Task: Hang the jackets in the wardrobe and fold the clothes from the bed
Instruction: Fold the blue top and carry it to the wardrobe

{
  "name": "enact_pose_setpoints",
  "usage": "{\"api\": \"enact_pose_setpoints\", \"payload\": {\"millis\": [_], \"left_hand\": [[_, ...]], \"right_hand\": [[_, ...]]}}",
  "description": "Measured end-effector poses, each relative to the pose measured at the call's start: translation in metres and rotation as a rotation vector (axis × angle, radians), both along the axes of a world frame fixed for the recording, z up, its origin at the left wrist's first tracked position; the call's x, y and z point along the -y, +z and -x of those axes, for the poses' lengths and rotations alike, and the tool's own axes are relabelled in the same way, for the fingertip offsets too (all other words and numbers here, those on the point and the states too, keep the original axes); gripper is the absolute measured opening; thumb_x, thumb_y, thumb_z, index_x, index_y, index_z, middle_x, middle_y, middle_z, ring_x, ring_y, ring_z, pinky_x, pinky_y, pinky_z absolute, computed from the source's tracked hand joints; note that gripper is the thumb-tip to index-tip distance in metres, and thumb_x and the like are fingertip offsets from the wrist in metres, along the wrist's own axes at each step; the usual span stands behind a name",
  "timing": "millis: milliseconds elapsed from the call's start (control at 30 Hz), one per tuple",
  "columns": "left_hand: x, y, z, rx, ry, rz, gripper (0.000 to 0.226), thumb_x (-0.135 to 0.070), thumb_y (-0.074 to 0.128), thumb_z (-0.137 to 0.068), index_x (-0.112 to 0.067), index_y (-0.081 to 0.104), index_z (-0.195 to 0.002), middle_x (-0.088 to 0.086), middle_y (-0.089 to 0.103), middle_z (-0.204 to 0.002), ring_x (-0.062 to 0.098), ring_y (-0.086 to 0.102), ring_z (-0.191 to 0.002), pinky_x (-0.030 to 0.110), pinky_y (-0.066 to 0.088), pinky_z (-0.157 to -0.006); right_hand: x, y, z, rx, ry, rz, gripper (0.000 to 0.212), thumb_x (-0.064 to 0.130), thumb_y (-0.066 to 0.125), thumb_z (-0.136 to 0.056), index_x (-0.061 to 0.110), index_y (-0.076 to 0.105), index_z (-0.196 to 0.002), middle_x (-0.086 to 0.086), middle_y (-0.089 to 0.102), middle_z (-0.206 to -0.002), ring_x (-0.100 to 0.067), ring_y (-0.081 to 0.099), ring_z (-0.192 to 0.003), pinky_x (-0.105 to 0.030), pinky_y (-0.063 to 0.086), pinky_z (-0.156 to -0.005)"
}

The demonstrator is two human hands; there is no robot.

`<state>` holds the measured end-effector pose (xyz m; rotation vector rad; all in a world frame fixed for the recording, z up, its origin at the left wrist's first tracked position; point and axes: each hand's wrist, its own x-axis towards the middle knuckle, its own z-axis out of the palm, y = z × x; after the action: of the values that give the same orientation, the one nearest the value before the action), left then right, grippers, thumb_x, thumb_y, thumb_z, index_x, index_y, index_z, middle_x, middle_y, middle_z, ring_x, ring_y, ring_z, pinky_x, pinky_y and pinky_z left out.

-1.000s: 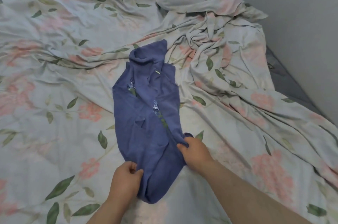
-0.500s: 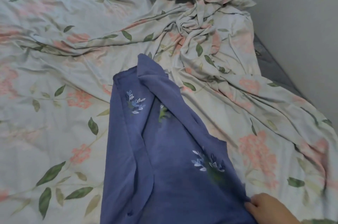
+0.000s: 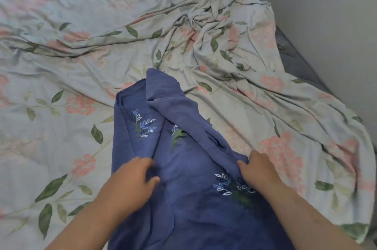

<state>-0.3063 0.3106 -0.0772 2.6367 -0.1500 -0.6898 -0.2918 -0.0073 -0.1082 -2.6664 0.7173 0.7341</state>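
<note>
A blue-purple garment (image 3: 189, 168) with white and blue leaf embroidery lies on the bed in front of me, partly folded lengthwise, its far end pointing away. My left hand (image 3: 132, 180) rests on its left fold, fingers curled into the cloth. At the garment's right edge my right hand (image 3: 259, 170) pinches a bunched fold. The near end of the garment runs out of the bottom of the view.
The bed is covered by a wrinkled floral sheet (image 3: 61, 66) with pink flowers and green leaves, bunched into a heap (image 3: 206, 19) at the far right. A grey wall (image 3: 336, 15) runs along the bed's right side, with a dark mattress edge (image 3: 293, 55) showing.
The garment has been pulled toward me and spread wider. My left hand, out of view half a second ago, now rests on the left fold; my right hand has moved up along the right edge.
</note>
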Motion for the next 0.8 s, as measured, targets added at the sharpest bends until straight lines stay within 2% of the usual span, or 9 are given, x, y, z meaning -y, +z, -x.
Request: {"api": "enact_pose_setpoints", "payload": {"millis": [67,133,233,267,300,367,433,567,800], "left_hand": [[0.031,-0.001,-0.047,0.159,0.016,0.133,0.040,-0.033,0.063,-0.088,-0.024,0.052,-0.125,-0.005,0.053,-0.125,0.018,0.051,-0.120,0.029,0.040,-0.097],[0.062,-0.007,-0.082,0.186,0.007,0.217,0.054,-0.024,0.065,-0.088,-0.015,0.043,-0.137,0.003,0.044,-0.142,0.024,0.040,-0.133,0.031,0.033,-0.108],[0.091,-0.009,-0.129,0.188,-0.130,0.120,0.083,-0.023,0.065,-0.089,-0.011,0.016,-0.154,0.008,0.014,-0.162,0.024,0.014,-0.149,0.034,0.015,-0.119],[0.097,-0.011,-0.142,0.172,-0.182,0.031,0.086,-0.027,0.066,-0.088,-0.013,0.014,-0.155,0.008,0.016,-0.162,0.025,0.013,-0.149,0.038,0.014,-0.120],[0.102,-0.014,-0.152,0.157,-0.240,-0.085,0.080,-0.031,0.065,-0.088,-0.014,0.020,-0.152,0.008,0.028,-0.157,0.027,0.022,-0.146,0.044,0.016,-0.119],[0.106,-0.015,-0.162,0.121,-0.350,-0.312,0.038,-0.033,0.056,-0.087,-0.021,0.046,-0.122,0.001,0.061,-0.117,0.027,0.053,-0.115,0.052,0.022,-0.112],[0.103,-0.013,-0.167,0.097,-0.412,-0.378,0.005,-0.026,0.049,-0.088,-0.026,0.051,-0.092,-0.004,0.061,-0.086,0.021,0.055,-0.083,0.043,0.032,-0.098],[0.083,-0.010,-0.169,0.066,-0.313,-0.016,0.028,-0.013,0.057,-0.082,-0.028,0.043,-0.063,-0.005,0.055,-0.066,0.017,0.051,-0.066,0.031,0.036,-0.059],[0.039,0.049,-0.147,0.137,-0.002,0.307,0.027,-0.008,0.067,-0.081,-0.016,0.045,-0.068,-0.011,0.049,-0.059,0.002,0.041,-0.053,0.021,0.032,-0.051]], "right_hand": [[-0.001,-0.001,-0.002,-0.044,-0.008,-0.036,0.022,0.029,0.056,-0.092,0.009,0.056,-0.102,-0.014,0.060,-0.105,-0.034,0.058,-0.098,-0.030,0.040,-0.070],[0.004,0.003,0.008,0.034,-0.030,-0.108,0.015,0.020,0.061,-0.087,0.013,0.054,-0.075,-0.006,0.059,-0.079,-0.028,0.055,-0.077,-0.029,0.034,-0.057],[0.010,0.012,0.030,0.259,-0.101,-0.209,0.026,0.012,0.069,-0.080,0.009,0.049,-0.064,-0.003,0.049,-0.063,-0.018,0.042,-0.059,-0.022,0.027,-0.049],[0.014,0.014,0.037,0.293,-0.117,-0.240,0.027,0.011,0.069,-0.080,0.010,0.047,-0.065,-0.002,0.048,-0.064,-0.015,0.039,-0.058,-0.024,0.027,-0.050],[0.018,0.017,0.045,0.293,-0.122,-0.264,0.030,0.011,0.068,-0.082,0.013,0.043,-0.066,0.000,0.046,-0.064,-0.013,0.037,-0.057,-0.026,0.027,-0.051],[0.027,0.018,0.056,0.269,-0.130,-0.295,0.032,0.013,0.064,-0.086,0.018,0.038,-0.068,0.002,0.045,-0.063,-0.011,0.035,-0.056,-0.027,0.027,-0.052],[0.038,0.022,0.059,0.283,-0.161,-0.296,0.031,0.015,0.062,-0.088,0.020,0.038,-0.069,0.003,0.045,-0.061,-0.009,0.036,-0.055,-0.027,0.028,-0.052],[0.055,0.038,0.050,0.400,-0.208,-0.329,0.033,0.015,0.065,-0.087,0.027,0.041,-0.068,0.010,0.052,-0.067,-0.006,0.045,-0.059,-0.024,0.034,-0.053],[0.058,0.098,0.016,0.673,-0.281,-0.376,0.019,0.019,0.067,-0.086,0.035,0.059,-0.081,0.025,0.063,-0.083,0.008,0.057,-0.077,-0.018,0.039,-0.060]]}}
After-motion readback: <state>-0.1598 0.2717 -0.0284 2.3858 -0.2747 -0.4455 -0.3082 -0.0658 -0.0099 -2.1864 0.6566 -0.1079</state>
